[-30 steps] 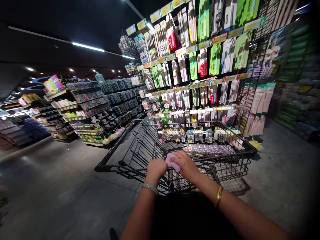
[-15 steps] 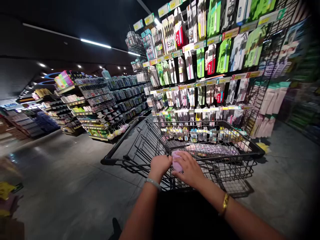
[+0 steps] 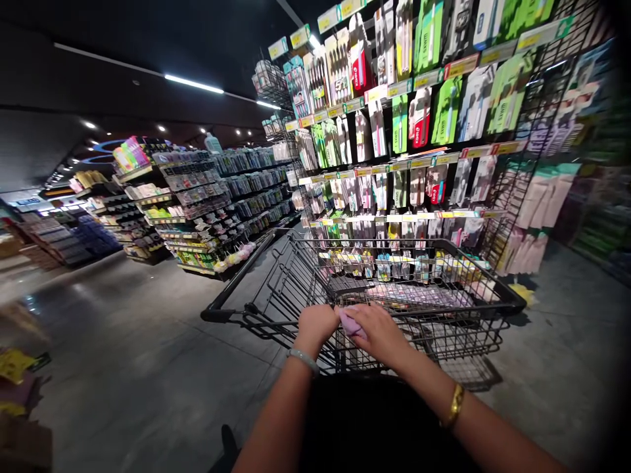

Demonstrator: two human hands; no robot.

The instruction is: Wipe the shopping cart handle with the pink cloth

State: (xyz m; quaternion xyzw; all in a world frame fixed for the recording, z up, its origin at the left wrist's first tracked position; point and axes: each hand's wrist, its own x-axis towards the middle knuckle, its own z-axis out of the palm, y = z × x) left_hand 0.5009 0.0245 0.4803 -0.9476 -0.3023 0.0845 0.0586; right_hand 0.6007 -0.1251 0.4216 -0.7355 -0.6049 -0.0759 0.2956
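Note:
A black wire shopping cart [image 3: 456,309] stands right in front of me. My left hand [image 3: 316,324] is closed in a fist at the cart's near top bar; its fingertips are turned away from view. Beside it, my right hand [image 3: 377,332] is wrapped over a crumpled lavender cloth [image 3: 351,322], which bulges out between thumb and fingers. The two hands almost meet at the cloth. Inside the cart lies a long purple patterned item [image 3: 419,293], seen through the wires.
A tall rack of packaged toothbrushes [image 3: 394,125] rises just beyond the cart. More stocked shelves [image 3: 197,203] stand to the left along the aisle. Grey floor [image 3: 133,355] runs on the left, and pale hanging packs [image 3: 537,203] are on the right.
My right hand has closed further over the lavender cloth, so less of it shows. My left hand stays in nearly the same place. The view has shifted slightly.

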